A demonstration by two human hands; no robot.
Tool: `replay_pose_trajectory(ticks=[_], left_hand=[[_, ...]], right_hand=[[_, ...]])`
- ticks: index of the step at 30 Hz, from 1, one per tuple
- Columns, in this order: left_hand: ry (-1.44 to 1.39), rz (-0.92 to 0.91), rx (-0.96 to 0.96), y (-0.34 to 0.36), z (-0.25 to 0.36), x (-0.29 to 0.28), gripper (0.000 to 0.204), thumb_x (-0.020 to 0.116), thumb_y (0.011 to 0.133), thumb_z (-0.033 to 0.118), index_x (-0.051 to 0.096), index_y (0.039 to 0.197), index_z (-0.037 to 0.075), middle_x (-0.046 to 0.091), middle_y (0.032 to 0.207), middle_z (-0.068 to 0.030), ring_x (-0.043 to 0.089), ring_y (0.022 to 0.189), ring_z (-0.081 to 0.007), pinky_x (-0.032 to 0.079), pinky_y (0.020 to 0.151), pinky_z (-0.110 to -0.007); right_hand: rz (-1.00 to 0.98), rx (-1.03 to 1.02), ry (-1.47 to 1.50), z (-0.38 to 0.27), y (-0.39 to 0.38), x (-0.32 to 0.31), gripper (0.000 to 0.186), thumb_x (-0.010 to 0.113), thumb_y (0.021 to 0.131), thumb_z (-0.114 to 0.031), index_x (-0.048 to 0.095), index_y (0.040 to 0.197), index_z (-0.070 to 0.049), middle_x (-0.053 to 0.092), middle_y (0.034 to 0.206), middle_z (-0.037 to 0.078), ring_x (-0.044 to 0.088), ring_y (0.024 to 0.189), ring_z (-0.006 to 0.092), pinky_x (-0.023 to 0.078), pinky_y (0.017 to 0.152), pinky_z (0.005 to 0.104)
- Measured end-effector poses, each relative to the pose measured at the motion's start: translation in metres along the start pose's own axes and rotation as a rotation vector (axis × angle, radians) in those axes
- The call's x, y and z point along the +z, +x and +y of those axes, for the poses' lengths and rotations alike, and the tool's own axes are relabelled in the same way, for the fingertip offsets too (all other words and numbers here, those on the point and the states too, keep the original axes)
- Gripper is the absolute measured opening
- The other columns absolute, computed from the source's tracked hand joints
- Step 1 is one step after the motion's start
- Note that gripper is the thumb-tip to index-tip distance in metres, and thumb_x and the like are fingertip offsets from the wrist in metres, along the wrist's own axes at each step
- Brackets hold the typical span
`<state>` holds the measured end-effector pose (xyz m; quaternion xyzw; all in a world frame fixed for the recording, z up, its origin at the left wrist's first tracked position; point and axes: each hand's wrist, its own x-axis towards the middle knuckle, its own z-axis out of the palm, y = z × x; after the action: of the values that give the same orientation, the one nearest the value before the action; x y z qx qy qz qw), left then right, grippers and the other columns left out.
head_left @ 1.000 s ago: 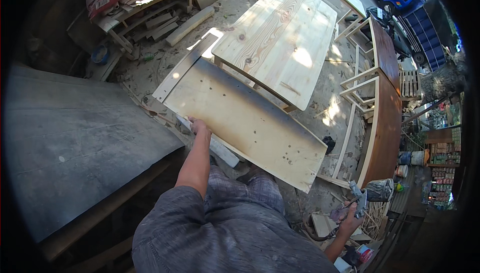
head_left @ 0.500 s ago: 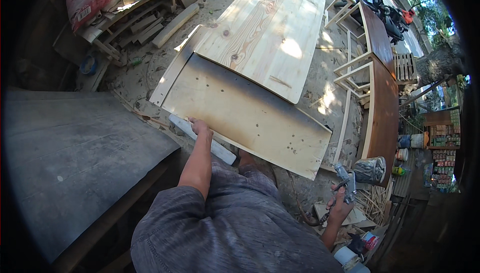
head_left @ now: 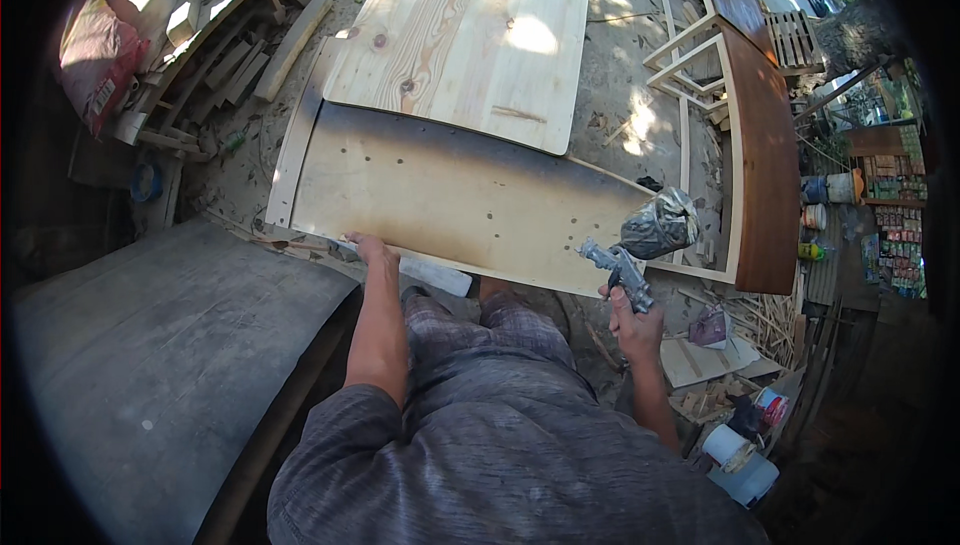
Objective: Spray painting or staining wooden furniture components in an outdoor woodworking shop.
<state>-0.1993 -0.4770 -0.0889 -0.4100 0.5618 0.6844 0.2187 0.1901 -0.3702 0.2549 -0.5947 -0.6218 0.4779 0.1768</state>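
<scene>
In my right hand [head_left: 637, 327] is a metal spray gun [head_left: 618, 273], my fingers closed round its handle. Its cup [head_left: 660, 223], wrapped in dark crinkled covering, sits above the near right end of a plywood board [head_left: 420, 190]. My left hand [head_left: 372, 248] grips the near edge of that board toward its left end. The board is pale with dark, scorched-looking shading along its far side and several small dark spots. On top of its far part rests a pale knotty pine panel [head_left: 450, 35]. A long whitish block [head_left: 435, 276] lies under the near edge, beside my legs.
A dark sheet-covered table [head_left: 170, 345] stands close on my left. Brown-topped pieces with pale wooden legs [head_left: 765, 165] lie at the right. Scrap sticks [head_left: 770, 325] and white containers [head_left: 728, 445] are near my right side. Stacked timber [head_left: 235, 75] fills the back left.
My right hand has brought the spray gun up and leftward, from beside the board to over its right end. My left hand keeps its hold on the edge. The view has shifted.
</scene>
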Motion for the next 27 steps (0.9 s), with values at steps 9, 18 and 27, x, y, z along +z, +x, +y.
replay_pose_trajectory(ticks=[9,18,27], left_hand=[[0.074,0.001,-0.094,-0.007,0.006,-0.008,0.083,0.032,0.102,0.068,0.045,0.148,0.0,0.05,0.151,-0.0134,0.051,0.133,-0.0285,0.036,0.116,-0.035],[-0.085,-0.072,0.02,-0.022,0.012,-0.005,0.081,0.031,0.105,0.062,0.048,0.141,-0.008,0.055,0.145,-0.0173,0.057,0.127,-0.0307,0.045,0.107,-0.04],[0.101,0.026,-0.244,0.015,0.011,-0.006,0.082,0.033,0.104,0.063,0.047,0.142,-0.008,0.053,0.147,-0.0201,0.056,0.128,-0.0359,0.048,0.106,-0.042]], right_hand=[[-0.111,-0.015,-0.088,0.009,-0.003,0.035,0.039,0.068,0.097,-0.041,0.076,0.104,-0.003,0.066,0.071,0.0,0.056,0.055,0.0071,0.043,0.052,0.0266],[-0.138,0.023,-0.09,0.015,-0.027,0.055,0.038,0.068,0.097,-0.039,0.075,0.105,-0.002,0.061,0.065,-0.001,0.053,0.052,0.0075,0.04,0.05,0.0266],[-0.078,0.067,-0.147,0.012,-0.082,0.069,0.038,0.068,0.097,-0.038,0.074,0.105,-0.001,0.059,0.065,-0.001,0.053,0.052,0.0075,0.04,0.049,0.0255]])
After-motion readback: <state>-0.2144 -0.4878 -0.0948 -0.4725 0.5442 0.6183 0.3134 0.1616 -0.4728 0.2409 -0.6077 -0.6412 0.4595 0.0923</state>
